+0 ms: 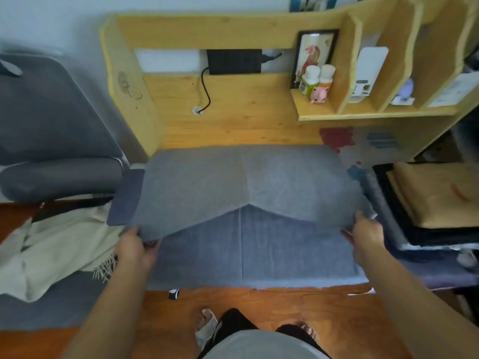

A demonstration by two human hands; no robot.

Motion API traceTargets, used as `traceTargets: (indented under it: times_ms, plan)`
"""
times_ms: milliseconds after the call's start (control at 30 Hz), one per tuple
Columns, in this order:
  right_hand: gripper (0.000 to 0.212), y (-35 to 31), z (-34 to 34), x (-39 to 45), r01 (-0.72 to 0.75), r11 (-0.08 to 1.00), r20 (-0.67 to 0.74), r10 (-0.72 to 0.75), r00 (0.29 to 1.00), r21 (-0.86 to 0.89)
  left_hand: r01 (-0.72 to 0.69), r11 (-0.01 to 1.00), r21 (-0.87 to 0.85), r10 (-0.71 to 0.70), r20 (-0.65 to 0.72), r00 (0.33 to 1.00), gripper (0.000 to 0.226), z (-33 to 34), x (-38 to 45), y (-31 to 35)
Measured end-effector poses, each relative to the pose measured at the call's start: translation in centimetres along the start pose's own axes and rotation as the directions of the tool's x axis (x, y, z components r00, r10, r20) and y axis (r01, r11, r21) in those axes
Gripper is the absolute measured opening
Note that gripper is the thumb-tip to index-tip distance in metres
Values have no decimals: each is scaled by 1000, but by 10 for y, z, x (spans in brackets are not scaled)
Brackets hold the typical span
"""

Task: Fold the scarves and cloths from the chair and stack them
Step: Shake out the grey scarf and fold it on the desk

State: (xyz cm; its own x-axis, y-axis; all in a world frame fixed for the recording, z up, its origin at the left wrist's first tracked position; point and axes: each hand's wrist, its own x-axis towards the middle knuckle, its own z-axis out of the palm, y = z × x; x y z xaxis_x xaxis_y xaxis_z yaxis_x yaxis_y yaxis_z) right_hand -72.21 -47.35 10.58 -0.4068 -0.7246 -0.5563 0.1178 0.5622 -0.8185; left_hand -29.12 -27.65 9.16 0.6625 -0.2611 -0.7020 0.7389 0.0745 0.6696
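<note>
Across the middle of the wooden surface (233, 117) lies your grey cloth (243, 177), its near half lifted and partway through a fold toward the far edge, with the lower layer spread flat beneath and hanging a little over the front. Your left hand (133, 248) pinches the raised edge at its left corner, and your right hand (364, 235) pinches the right corner, so both grips are closed on the cloth; between them the edge sags into a shallow peak at the centre crease. Judging by that sag, the fabric is soft, light and limp, probably a fleece or felt that clings to itself, so it should not slip but it will not hold a line unless you keep it taut. Hold right at the two corners and keep them level, or the fold will likely land skewed. To your right, just beside the cloth, sits the stack of folded cloths (435, 200), tan on top over darker pieces. To your left, a cream fringed scarf (54, 252) lies crumpled on the grey chair (51, 125), waiting its turn. Shelf compartments with bottles (315, 79) and a framed picture (315, 54) stand well behind.
</note>
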Motion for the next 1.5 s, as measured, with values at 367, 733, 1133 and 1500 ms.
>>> traceTargets:
  times_ms: [367,733,1133,1500]
  plan:
    - [35,57,-39,24,-190,979,34,192,981,-68,78,965,249,-44,-139,989,45,-58,44,-27]
    - [37,-120,55,-8,-321,816,342,163,925,480,57,974,-219,8,283,959,32,118,-18,104]
    - [34,-85,-12,-45,-16,687,121,-105,987,726,-129,908,-398,230,217,949,42,39,-67,65]
    - [37,76,-55,-12,-223,900,-280,119,953,-375,64,914,400,139,-457,878,46,-67,-22,-44]
